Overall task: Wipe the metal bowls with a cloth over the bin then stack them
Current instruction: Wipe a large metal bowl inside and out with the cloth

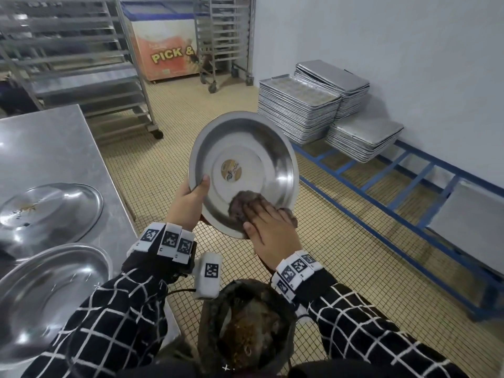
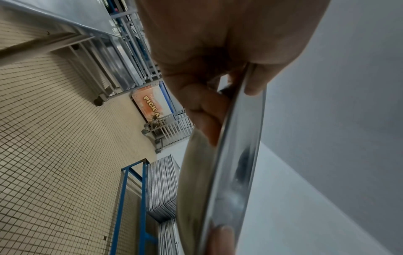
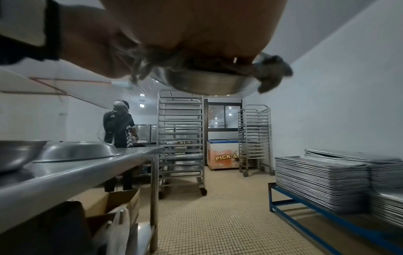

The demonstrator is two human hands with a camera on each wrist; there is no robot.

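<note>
Above the bin (image 1: 246, 320), at the centre of the head view, a metal bowl (image 1: 245, 148) is held tilted, its hollow facing the person and a round sticker (image 1: 231, 170) on its base. The left hand (image 1: 188, 203) grips the rim at about 8 o'clock, thumb hooked inside the bowl and fingers curled behind it; the left wrist view shows the same pinch edge-on, with the thumb on one face of the rim (image 2: 235, 155) and the fingers on the other. The right hand (image 1: 268, 227) lies flat at about 5 o'clock on the bowl, fingers straight and spread, pressing a dark crumpled cloth (image 1: 242, 204) against the inner wall; a bit of cloth pokes out past the rim. Both forearms, in black sleeves with white checks, rise from 6 o'clock. At 9 o'clock a steel table (image 1: 54, 148) carries an overturned bowl (image 1: 51, 211) and, nearer, an upright bowl (image 1: 46, 296). At 2 o'clock stacked baking trays (image 1: 300, 107) rest on a blue frame (image 1: 381, 205).
</note>
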